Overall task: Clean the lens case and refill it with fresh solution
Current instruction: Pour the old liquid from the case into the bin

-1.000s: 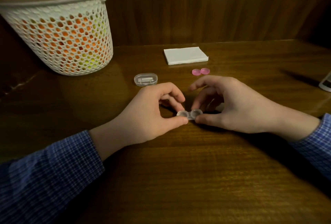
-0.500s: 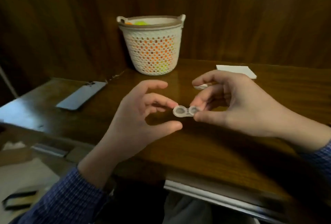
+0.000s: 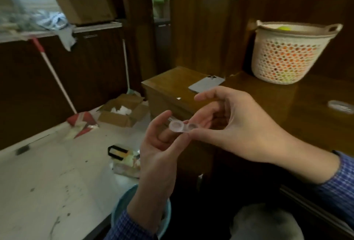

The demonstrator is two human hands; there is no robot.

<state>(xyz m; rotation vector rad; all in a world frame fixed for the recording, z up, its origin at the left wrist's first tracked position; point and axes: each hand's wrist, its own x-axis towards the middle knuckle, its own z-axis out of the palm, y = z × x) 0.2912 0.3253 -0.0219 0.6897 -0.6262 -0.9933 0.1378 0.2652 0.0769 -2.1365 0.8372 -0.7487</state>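
Observation:
The clear twin-well lens case (image 3: 182, 126) has no caps on and is held in the air left of the wooden desk (image 3: 316, 121), above the floor. My right hand (image 3: 235, 124) pinches its right well between thumb and fingers. My left hand (image 3: 161, 144) is just below and left of it, palm up. Its fingers stand relaxed behind the left well and its thumb reaches under the case. Whether they touch the case is unclear. The pink caps, the tissue and any solution bottle are out of view.
On the desk stand a white mesh basket (image 3: 287, 53), a phone lying face down (image 3: 206, 84) and a small clear container (image 3: 341, 106). A light blue bin rim (image 3: 116, 207) shows under my left forearm. The floor holds a cardboard box (image 3: 122, 113) and a broom (image 3: 57, 78).
The view has swung left, off the desk toward the floor. Both hands carried the case leftward past the desk's edge. My left hand came back close under the case's left well.

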